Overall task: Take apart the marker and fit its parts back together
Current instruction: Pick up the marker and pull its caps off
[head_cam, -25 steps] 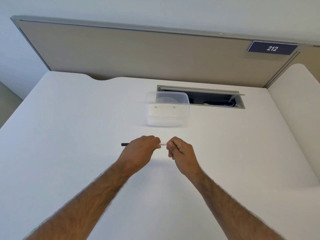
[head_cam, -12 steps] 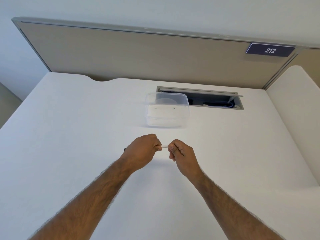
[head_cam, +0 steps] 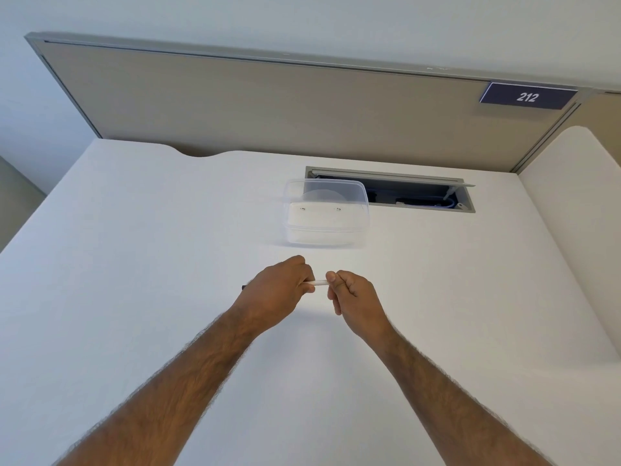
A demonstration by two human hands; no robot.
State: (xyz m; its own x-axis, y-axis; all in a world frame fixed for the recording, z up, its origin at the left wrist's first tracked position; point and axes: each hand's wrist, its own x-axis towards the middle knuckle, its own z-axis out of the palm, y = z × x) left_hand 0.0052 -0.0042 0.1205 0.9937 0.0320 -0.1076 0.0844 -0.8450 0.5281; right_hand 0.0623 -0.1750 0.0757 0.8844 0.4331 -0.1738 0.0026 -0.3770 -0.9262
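Observation:
A thin white marker (head_cam: 318, 282) is held level above the white desk (head_cam: 134, 264), between my two hands. My left hand (head_cam: 274, 290) is closed around its left part, and only a small dark tip (head_cam: 243, 287) sticks out past the hand on the left. My right hand (head_cam: 351, 294) pinches the marker's right end with thumb and fingers. Just a short white stretch shows between the hands; the rest is hidden in the fists.
A clear plastic container (head_cam: 325, 213) stands on the desk just beyond my hands. Behind it an open cable hatch (head_cam: 420, 193) is sunk into the desk. A beige partition (head_cam: 268, 105) with a "212" sign (head_cam: 527, 97) closes the back.
The dark end sticking out left of my left hand has grown much shorter. Both hands keep their grip and sit slightly lower in view.

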